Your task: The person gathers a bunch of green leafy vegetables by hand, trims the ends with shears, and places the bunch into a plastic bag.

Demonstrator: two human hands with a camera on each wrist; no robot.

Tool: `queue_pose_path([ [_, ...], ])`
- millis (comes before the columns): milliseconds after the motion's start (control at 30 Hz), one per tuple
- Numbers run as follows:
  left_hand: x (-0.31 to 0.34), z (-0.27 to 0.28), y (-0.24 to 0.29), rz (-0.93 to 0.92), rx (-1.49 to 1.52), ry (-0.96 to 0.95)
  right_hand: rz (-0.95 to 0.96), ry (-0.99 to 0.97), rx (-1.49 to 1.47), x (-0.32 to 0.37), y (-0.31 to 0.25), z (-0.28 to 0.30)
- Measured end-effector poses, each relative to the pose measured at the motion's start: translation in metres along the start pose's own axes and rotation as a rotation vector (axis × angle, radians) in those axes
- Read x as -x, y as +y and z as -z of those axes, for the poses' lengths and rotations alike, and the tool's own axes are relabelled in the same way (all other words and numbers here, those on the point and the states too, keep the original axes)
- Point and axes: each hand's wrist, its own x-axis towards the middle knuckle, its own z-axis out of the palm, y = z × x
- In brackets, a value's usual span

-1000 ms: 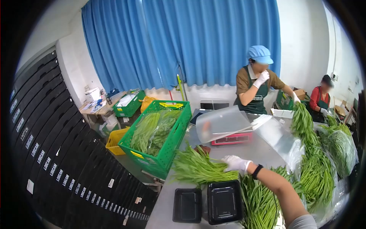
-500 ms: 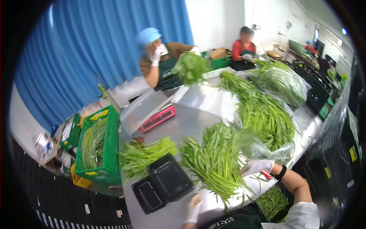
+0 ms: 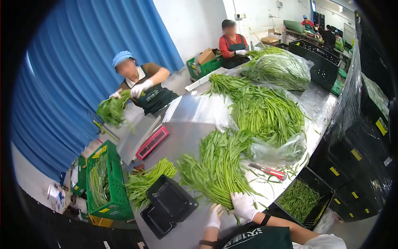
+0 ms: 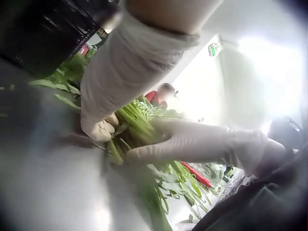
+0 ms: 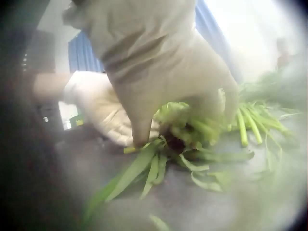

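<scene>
- White thin gloves — our right hand (image 3: 243, 205) curls round the cut ends of a leafy green bundle (image 3: 217, 170), and our left hand (image 3: 214, 216) presses flat against them.
- Bundle lies on the smooth steel table (image 3: 195, 133), beside glossy black trays (image 3: 170, 203).
- Only the wrist views show the slim round stalks and limp blade-shaped leaves.

Bundle of leafy green stems (image 3: 219, 166), flat on table (image 3: 186, 137), leaves fanned away, cut ends seemingly bunched

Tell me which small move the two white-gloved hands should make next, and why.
Probably squeeze the bunch of long green leafy stems tighter: the right hand grips its cut ends, the left hand only touches them, and the leaves fan out loosely.
</scene>
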Motion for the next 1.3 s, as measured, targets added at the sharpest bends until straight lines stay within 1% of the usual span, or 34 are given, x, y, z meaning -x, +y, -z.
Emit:
queue_pose_path([
  [33, 0.000, -0.004, 0.002, -0.032, -0.116, 0.027, -0.007, -0.022, 0.052, 0.004, -0.003, -0.005],
  [67, 0.000, -0.009, 0.004, -0.063, -0.229, 0.054, -0.008, 0.078, -0.013, 0.004, -0.001, -0.014],
  [100, 0.001, -0.015, 0.006, -0.064, -0.231, 0.048, -0.013, 0.081, -0.010, 0.000, 0.005, -0.019],
  [200, 0.012, -0.034, 0.020, -0.117, -0.282, -0.008, -0.107, 0.011, -0.459, -0.018, 0.026, -0.036],
  [233, 0.013, -0.038, 0.023, -0.147, -0.265, -0.049, -0.109, 0.014, -0.460, -0.023, 0.033, -0.039],
  [267, 0.015, -0.040, 0.025, -0.176, -0.247, -0.092, -0.179, -0.152, -0.674, -0.029, 0.042, -0.035],
  [300, 0.018, -0.041, 0.028, -0.177, -0.250, -0.094, -0.247, -0.320, -0.884, -0.035, 0.052, -0.031],
  [333, 0.022, -0.042, 0.033, -0.171, -0.206, -0.149, -0.211, -0.401, -1.090, -0.036, 0.061, -0.015],
  [367, 0.022, -0.043, 0.038, -0.167, -0.164, -0.206, -0.208, -0.393, -1.088, -0.037, 0.068, -0.014],
  [400, 0.018, -0.039, 0.041, -0.170, -0.165, -0.211, -0.226, -0.452, -1.383, -0.037, 0.076, -0.013],
  [433, 0.013, -0.029, 0.040, -0.173, -0.154, -0.166, -0.244, -0.512, -1.679, -0.036, 0.083, -0.015],
  [467, 0.008, -0.018, 0.037, -0.172, -0.143, -0.121, -0.292, -0.606, -1.788, -0.040, 0.089, -0.017],
  [500, 0.003, -0.008, 0.034, -0.166, -0.144, -0.123, -0.299, -0.604, -1.789, -0.040, 0.091, -0.020],
  [567, -0.002, 0.003, 0.033, -0.127, -0.030, -0.099, -0.351, -0.611, -1.954, -0.039, 0.089, -0.011],
  [600, -0.004, 0.005, 0.029, -0.125, -0.025, -0.099, -0.398, -0.642, -1.957, -0.040, 0.087, -0.007],
  [667, 0.002, -0.002, 0.031, -0.092, -0.029, -0.196, -0.384, -0.670, -2.007, -0.042, 0.082, -0.014],
  [700, 0.001, -0.006, 0.031, -0.093, -0.024, -0.193, -0.367, -0.691, -2.062, -0.044, 0.078, -0.018],
  [733, -0.001, -0.013, 0.031, -0.238, -0.160, -0.144, -0.407, -0.608, -2.039, -0.043, 0.071, -0.014],
  [767, -0.004, -0.019, 0.031, -0.381, -0.299, -0.094, -0.407, -0.609, -2.040, -0.043, 0.070, -0.017],
  [800, -0.008, -0.022, 0.032, -0.380, -0.301, -0.093, -0.418, -0.560, -2.023, -0.044, 0.069, -0.021],
  [833, -0.013, -0.026, 0.033, -0.325, -0.310, -0.110, -0.429, -0.510, -2.005, -0.043, 0.065, -0.016],
  [867, -0.016, -0.030, 0.034, -0.270, -0.318, -0.127, -0.430, -0.508, -2.007, -0.040, 0.062, -0.010],
  [900, -0.018, -0.035, 0.033, -0.272, -0.322, -0.131, -0.435, -0.430, -1.822, -0.037, 0.058, -0.004],
  [933, -0.016, -0.041, 0.033, -0.277, -0.405, -0.142, -0.437, -0.353, -1.636, -0.035, 0.055, 0.004],
  [967, -0.014, -0.046, 0.033, -0.282, -0.487, -0.152, -0.436, -0.348, -1.637, -0.036, 0.054, 0.003],
  [1033, -0.007, -0.054, 0.033, -0.287, -0.519, -0.155, -0.351, -0.271, -1.481, -0.034, 0.049, -0.003],
  [1067, -0.003, -0.059, 0.033, -0.395, -0.612, -0.163, -0.314, -0.209, -1.602, -0.034, 0.045, -0.009],
  [1100, 0.003, -0.061, 0.033, -0.503, -0.705, -0.170, -0.313, -0.208, -1.605, -0.034, 0.044, -0.014],
  [1133, 0.010, -0.065, 0.036, -0.532, -0.783, -0.162, -0.325, -0.240, -1.697, -0.033, 0.042, -0.013],
  [1167, 0.014, -0.065, 0.039, -0.534, -0.784, -0.162, -0.336, -0.269, -1.788, -0.033, 0.041, -0.011],
  [1200, 0.016, -0.064, 0.044, -0.592, -0.845, -0.195, -0.319, -0.199, -1.819, -0.033, 0.038, -0.010],
  [1233, 0.019, -0.063, 0.048, -0.649, -0.906, -0.228, -0.316, -0.195, -1.820, -0.035, 0.041, -0.001],
  [1267, 0.024, -0.061, 0.053, -0.653, -0.910, -0.231, -0.414, -0.308, -1.856, -0.039, 0.046, 0.011],
  [1300, 0.028, -0.060, 0.058, -0.571, -0.736, -0.246, -0.509, -0.420, -1.886, -0.044, 0.050, 0.018],
])
